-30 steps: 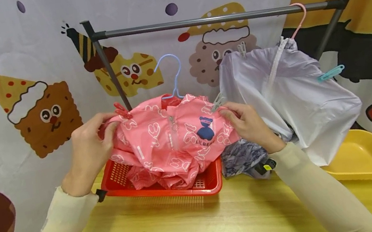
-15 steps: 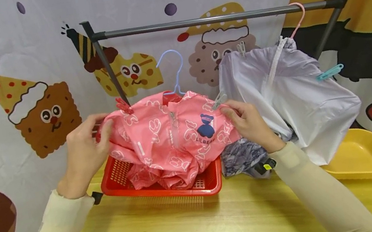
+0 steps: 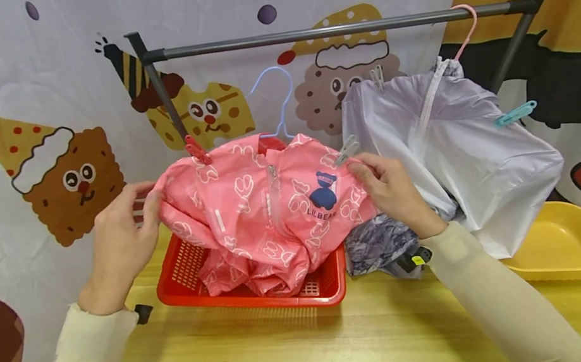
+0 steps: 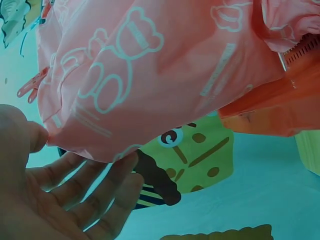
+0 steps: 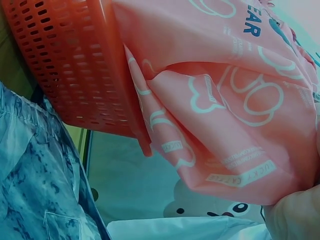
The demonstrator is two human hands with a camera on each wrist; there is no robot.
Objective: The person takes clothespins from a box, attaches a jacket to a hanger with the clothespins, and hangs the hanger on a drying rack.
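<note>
A pink zip jacket (image 3: 250, 213) with a white bear-outline print and a blue bear on its chest hangs on a light-blue hanger (image 3: 279, 96). One red clothespin (image 3: 197, 150) clips one shoulder, a grey clothespin (image 3: 347, 150) the other. My left hand (image 3: 124, 241) holds the jacket's left-side edge; in the left wrist view its thumb (image 4: 37, 137) meets the cloth, the other fingers spread behind. Between thumb and fingers, my right hand (image 3: 393, 192) pinches the right-side edge. The jacket's lower part lies in a red basket (image 3: 253, 302).
A grey rack bar (image 3: 300, 34) runs behind. From its right end a pink hanger (image 3: 467, 30) carries a silvery garment (image 3: 471, 157) with a teal clothespin (image 3: 516, 114). A yellow basin (image 3: 572, 243) and a grey patterned garment (image 3: 379, 246) lie on the wooden table (image 3: 320, 355).
My left hand has shifted left, stretching the jacket wider. The jacket's top and the blue hanger have risen and moved slightly right. My right hand has barely moved.
</note>
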